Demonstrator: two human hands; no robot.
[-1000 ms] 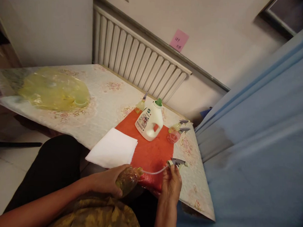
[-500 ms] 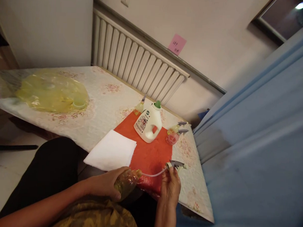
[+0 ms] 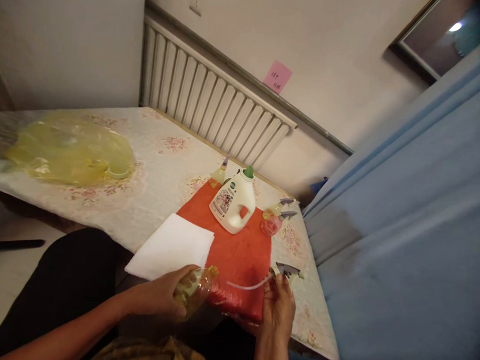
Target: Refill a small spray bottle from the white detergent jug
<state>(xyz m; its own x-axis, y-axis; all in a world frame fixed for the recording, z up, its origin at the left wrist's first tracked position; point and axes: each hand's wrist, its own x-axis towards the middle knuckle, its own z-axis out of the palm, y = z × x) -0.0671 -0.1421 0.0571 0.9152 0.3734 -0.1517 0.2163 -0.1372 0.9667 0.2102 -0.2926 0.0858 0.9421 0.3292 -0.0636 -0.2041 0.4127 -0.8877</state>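
Note:
My left hand (image 3: 167, 293) is wrapped round a see-through yellowish spray bottle (image 3: 200, 290), which tilts with its open neck to the right. In my right hand (image 3: 278, 307) is a grey and pale green trigger sprayer head (image 3: 287, 270). Its thin dip tube (image 3: 246, 287) curves left, the tip apart from the bottle's neck. Both hands are at the near edge of a red mat (image 3: 241, 253). On the mat stands a large cream jug (image 3: 233, 203) with a green top and a printed label. A folded white cloth (image 3: 170, 246) lies beside the mat, near my left hand.
Small spray bottles stand on the flowered tablecloth (image 3: 153, 172): a yellow one (image 3: 217, 175) behind the jug, a pink one (image 3: 270, 224) and another yellow one right. A yellow plastic bag (image 3: 71, 150) with a pale green cup (image 3: 119, 168) lies left. A blue curtain (image 3: 379, 248) hangs right.
The dip tube has come out of the bottle's neck. My right hand has moved right with the sprayer head, and my left hand slightly left with the bottle.

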